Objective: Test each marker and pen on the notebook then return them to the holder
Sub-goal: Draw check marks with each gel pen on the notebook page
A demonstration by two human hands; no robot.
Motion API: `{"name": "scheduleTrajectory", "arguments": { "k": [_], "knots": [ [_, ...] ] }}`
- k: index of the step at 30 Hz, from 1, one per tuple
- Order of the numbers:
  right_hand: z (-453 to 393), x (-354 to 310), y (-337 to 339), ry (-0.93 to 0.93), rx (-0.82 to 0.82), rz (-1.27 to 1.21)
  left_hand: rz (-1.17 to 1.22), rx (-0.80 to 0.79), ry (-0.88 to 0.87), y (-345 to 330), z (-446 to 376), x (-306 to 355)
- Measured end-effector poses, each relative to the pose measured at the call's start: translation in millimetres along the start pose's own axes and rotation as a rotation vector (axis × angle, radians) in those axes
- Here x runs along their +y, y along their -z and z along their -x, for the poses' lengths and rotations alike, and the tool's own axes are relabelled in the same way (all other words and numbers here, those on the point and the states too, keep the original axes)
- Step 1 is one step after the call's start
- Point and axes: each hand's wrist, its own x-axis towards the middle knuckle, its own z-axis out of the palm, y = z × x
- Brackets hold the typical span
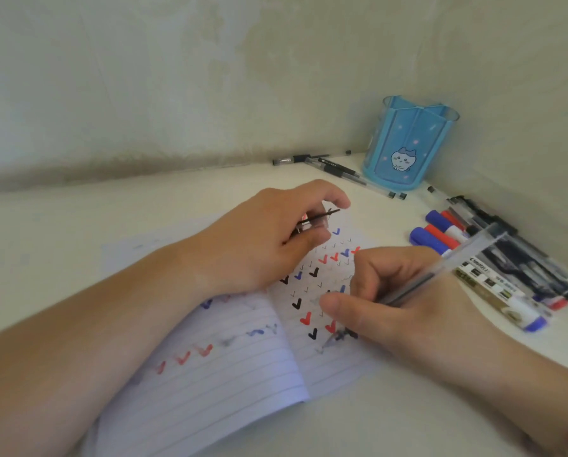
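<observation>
An open lined notebook [230, 374] lies on the table, its right page covered with red, blue and black tick marks. My right hand [391, 301] grips a clear gel pen [441, 272] with its tip down on the lower part of the right page. My left hand [276, 232] rests on the top of the notebook and holds a clear pen cap [88, 219] with a black clip between its fingers. The blue pen holder [408, 143] with a cartoon cat stands in the back right corner, apart from both hands; nothing shows above its rim.
Three black gel pens [335, 166] lie by the wall left of the holder. A heap of red and blue markers [441, 232] and several dark pens [523, 258] lies along the right wall. Walls close the table at the back and right.
</observation>
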Motion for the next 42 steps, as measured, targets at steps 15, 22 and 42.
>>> {"name": "scheduleTrajectory", "arguments": {
  "k": [15, 22, 42],
  "knots": [
    [1, 1, 2, 0.027, -0.113, 0.136, -0.038, -0.022, -0.001, 1, 1, 3],
    [-3, 4, 4, 0.012, -0.065, 0.023, -0.027, -0.03, 0.005, 1, 1, 2],
    [-20, -5, 35, -0.015, 0.213, -0.207, 0.222, -0.007, 0.016, 3, 1, 9]
  ]
}}
